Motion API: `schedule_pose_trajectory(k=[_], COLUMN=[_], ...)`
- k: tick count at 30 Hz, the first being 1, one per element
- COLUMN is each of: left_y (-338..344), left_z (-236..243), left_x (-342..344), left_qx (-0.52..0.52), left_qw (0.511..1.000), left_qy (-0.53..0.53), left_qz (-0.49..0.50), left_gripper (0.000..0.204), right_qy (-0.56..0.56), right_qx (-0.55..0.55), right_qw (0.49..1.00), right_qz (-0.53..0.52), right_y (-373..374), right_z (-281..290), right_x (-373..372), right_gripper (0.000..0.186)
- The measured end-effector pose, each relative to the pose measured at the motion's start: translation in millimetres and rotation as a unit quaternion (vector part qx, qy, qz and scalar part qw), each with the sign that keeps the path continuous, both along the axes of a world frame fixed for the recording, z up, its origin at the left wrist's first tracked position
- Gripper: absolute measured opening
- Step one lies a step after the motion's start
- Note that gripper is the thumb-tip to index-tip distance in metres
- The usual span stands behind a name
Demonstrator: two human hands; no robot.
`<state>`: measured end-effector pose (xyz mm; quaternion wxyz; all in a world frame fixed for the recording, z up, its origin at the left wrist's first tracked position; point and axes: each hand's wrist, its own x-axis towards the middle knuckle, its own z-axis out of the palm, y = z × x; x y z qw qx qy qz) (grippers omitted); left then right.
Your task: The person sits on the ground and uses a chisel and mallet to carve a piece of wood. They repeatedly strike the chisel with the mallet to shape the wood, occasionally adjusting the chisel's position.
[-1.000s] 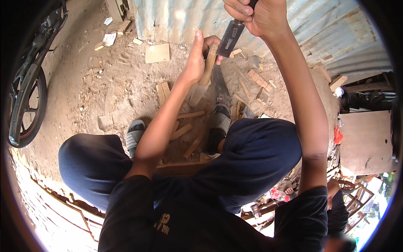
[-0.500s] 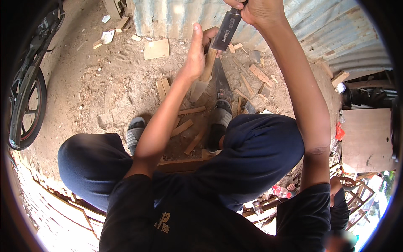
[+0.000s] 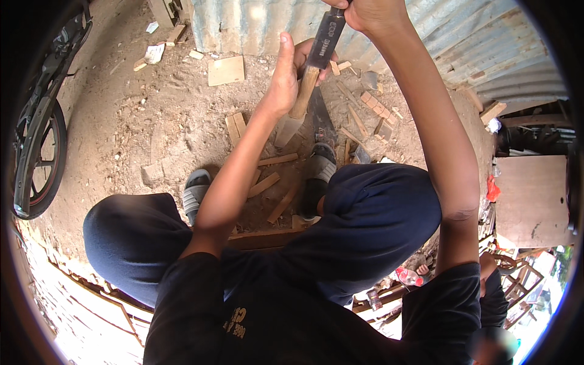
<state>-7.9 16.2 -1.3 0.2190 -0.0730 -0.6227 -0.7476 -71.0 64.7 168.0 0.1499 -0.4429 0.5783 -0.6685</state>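
Note:
In my right hand point(image 3: 374, 15) at the top is a black flat tool with pale markings point(image 3: 325, 40); its upper end is out of the picture. Its lower end meets the top of a wooden handle point(image 3: 305, 91), which narrows downward to a dull grey blade point(image 3: 288, 130). My left hand point(image 3: 285, 85) is closed around this wooden-handled tool, thumb pointing up and fingertips curled past its right side. A dark flat strip point(image 3: 322, 115) runs from behind that grip down to my right foot's sandal point(image 3: 322, 163).
Wood offcuts point(image 3: 278, 159) and chips lie about my feet on the dirt ground. Corrugated metal sheeting point(image 3: 450, 42) stands ahead. A motorcycle wheel point(image 3: 45, 159) is at the left, a board point(image 3: 530, 201) at the right. Another person point(image 3: 491, 292) is behind at the lower right.
The black tool has shifted slightly up and left with my right hand, baring more of the wooden handle. My left hand has barely moved.

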Motion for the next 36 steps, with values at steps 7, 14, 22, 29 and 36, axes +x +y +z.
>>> schedule_pose_trajectory(k=[7,14,22,29,36], left_y=[1.0,6.7,-3.9,-10.4,-4.3], left_z=[14.4,17.8,9.0,7.7,11.4], left_x=[2.5,0.7,-7.8,-5.3,-8.7], left_qx=[0.039,-0.038,-0.056,-0.044,-0.058], left_qw=[0.996,0.989,0.988,0.987,0.988], left_qy=[0.083,0.121,0.127,0.139,0.129], left_qz=[0.005,0.075,0.065,0.072,0.058], left_gripper=[0.077,0.040,0.046,0.050,0.052], right_qy=[-0.019,-0.008,0.045,-0.195,-0.549], right_qx=[-0.017,-0.039,0.249,0.346,0.393], right_qw=[0.999,0.997,0.966,0.850,0.657], right_qz=[0.037,0.062,-0.056,-0.346,-0.335], right_y=[-1.6,-8.4,37.7,205.0,364.8], right_z=[-5.4,-11.1,28.8,-125.6,-409.5], right_x=[-3.6,-1.4,-10.9,-31.6,17.9], right_gripper=[0.064,0.045,0.035,0.055,0.053])
